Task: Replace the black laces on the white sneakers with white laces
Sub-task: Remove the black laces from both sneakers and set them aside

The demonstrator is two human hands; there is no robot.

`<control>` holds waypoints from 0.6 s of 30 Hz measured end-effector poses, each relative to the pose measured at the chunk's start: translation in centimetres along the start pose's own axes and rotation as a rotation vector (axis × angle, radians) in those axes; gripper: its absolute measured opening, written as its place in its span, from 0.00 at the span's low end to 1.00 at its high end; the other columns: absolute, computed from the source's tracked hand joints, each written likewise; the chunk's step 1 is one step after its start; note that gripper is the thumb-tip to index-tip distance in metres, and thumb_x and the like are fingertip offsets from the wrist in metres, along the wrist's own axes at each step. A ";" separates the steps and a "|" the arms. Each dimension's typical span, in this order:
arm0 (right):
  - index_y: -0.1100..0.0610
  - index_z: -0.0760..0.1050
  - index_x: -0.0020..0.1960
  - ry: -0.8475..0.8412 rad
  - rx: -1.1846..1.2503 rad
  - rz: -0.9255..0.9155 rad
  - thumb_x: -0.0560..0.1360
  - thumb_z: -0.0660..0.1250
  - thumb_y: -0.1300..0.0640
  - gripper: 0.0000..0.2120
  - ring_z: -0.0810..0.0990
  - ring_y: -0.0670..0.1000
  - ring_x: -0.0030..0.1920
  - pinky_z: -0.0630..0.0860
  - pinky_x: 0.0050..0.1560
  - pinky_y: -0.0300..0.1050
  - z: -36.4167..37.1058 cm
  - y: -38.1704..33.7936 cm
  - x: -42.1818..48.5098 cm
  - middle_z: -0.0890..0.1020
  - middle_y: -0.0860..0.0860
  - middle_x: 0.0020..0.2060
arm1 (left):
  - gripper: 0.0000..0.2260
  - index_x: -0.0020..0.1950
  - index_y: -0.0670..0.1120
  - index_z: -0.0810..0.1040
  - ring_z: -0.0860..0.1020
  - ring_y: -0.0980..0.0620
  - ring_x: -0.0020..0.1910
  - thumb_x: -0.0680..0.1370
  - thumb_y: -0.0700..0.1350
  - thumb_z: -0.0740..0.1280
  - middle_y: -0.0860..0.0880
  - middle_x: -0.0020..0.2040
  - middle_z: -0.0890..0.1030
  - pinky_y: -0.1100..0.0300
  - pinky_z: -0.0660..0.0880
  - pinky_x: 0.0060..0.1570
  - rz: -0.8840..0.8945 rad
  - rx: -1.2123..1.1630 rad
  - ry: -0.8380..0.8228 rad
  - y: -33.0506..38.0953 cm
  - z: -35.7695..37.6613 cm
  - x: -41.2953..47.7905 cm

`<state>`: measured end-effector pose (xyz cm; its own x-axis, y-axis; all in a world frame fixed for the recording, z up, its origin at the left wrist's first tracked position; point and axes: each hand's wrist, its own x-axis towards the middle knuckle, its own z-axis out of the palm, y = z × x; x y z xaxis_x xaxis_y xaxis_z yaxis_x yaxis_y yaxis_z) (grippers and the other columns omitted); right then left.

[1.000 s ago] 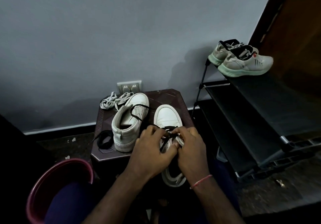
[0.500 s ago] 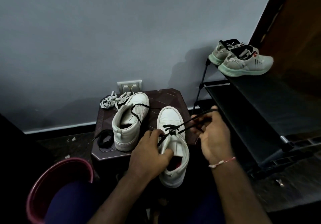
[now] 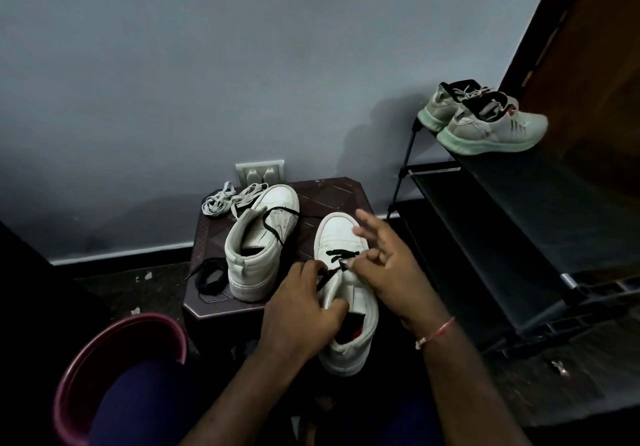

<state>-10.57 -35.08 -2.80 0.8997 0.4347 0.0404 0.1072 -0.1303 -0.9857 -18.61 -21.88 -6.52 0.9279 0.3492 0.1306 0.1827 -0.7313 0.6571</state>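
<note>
Seeing the right hand (image 3: pixel 391 272) back from its 2 o'clock pull, fingers (image 3: pixel 372 227) splayed, pinch on the black lace (image 3: pixel 341 254) unclear, I judged another crossing freed, the left hand (image 3: pixel 301 307) gripping the sneaker (image 3: pixel 341 234) at the bench's (image 3: pixel 332 196) 5 o'clock.

The left forearm (image 3: pixel 242 386) and the right forearm (image 3: pixel 464 380), seen at the bottom of the frame, are both bare. Just behind the right hand (image 3: pixel 391 272) a thin pinkish-red thread bracelet (image 3: pixel 437 333) circles the wrist, with what looks like a small pale knot or bead at its lower-left end. In the lower left of the frame, a leg is clad in dark blue-violet trousers (image 3: pixel 138 407).
</note>
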 end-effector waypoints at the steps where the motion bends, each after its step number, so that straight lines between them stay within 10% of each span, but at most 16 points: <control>1: 0.37 0.69 0.66 -0.064 -0.101 -0.036 0.72 0.72 0.65 0.31 0.77 0.44 0.46 0.77 0.53 0.40 0.2 -0.1 0.0 0.77 0.44 0.59 | 0.23 0.56 0.54 0.72 0.76 0.53 0.50 0.65 0.61 0.59 0.56 0.50 0.73 0.54 0.74 0.48 0.003 0.004 0.001 0.0 0.0 -0.1; 7: 0.53 0.84 0.50 -0.175 -0.414 -0.231 0.77 0.68 0.59 0.07 0.82 0.41 0.49 0.74 0.55 0.36 1.3 0.1 0.7 0.86 0.46 0.45 | 0.24 0.55 0.52 0.72 0.76 0.50 0.49 0.65 0.63 0.55 0.54 0.48 0.74 0.52 0.74 0.47 -0.012 -0.001 0.037 0.1 0.1 0.0; 13: 0.58 0.73 0.45 0.327 0.472 0.208 0.83 0.55 0.50 0.15 0.74 0.47 0.22 0.65 0.25 0.37 -1.2 -1.2 1.0 0.81 0.53 0.28 | 0.19 0.57 0.54 0.73 0.76 0.53 0.51 0.69 0.60 0.62 0.57 0.52 0.75 0.55 0.74 0.51 -0.050 0.008 0.012 0.1 0.2 -0.1; 18: 0.57 0.77 0.49 0.133 -0.034 0.142 0.76 0.68 0.60 0.02 0.74 0.46 0.27 0.71 0.26 0.37 -2.2 -1.5 0.3 0.83 0.54 0.39 | 0.28 0.64 0.53 0.72 0.74 0.50 0.55 0.65 0.60 0.61 0.53 0.54 0.71 0.51 0.74 0.52 0.025 0.002 0.131 0.2 0.3 -0.5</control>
<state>-9.55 -36.72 -1.00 0.9545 0.2888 -0.0749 -0.0122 -0.2132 -0.9769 -18.95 -22.42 -6.67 0.8817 0.4043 0.2432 0.1605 -0.7417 0.6512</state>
